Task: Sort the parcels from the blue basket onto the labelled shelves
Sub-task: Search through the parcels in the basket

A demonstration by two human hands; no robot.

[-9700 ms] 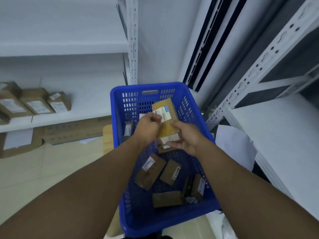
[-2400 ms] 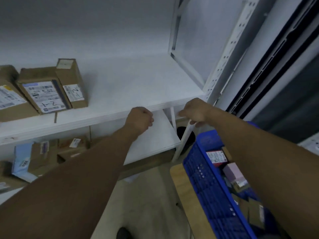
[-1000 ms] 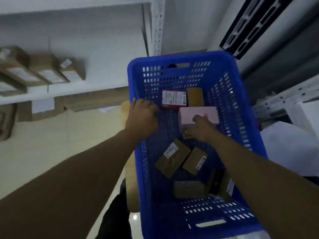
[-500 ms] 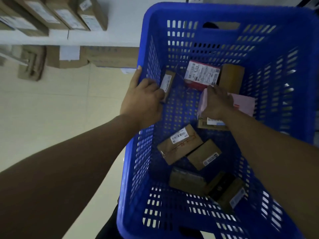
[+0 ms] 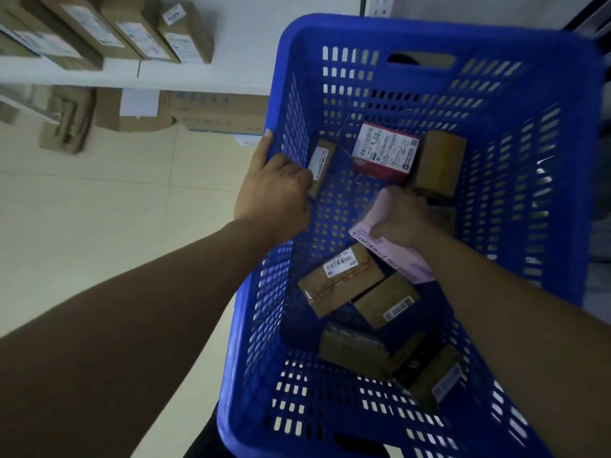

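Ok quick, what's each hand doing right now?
Left hand: grips the rim of the blue plastic basket.
Right hand: holds the pale pink cardboard box.

Dark lettering beginning "Contact le" runs along the edge of a pink parcel (image 5: 401, 262) in the blue basket (image 5: 429, 31). A tag on a shelved cardboard box (image 5: 188, 34) bears a handwritten number, seemingly "4004". Barcode labels on the red parcel (image 5: 385, 150) and brown parcel (image 5: 340, 279) are illegible.

Left grip (image 5: 274, 193) and right grip (image 5: 400, 219): shown bare, as are both forearms up to the frame edge. Dark garment (image 5: 206, 446), kind undetermined, is seen at the lower edge.
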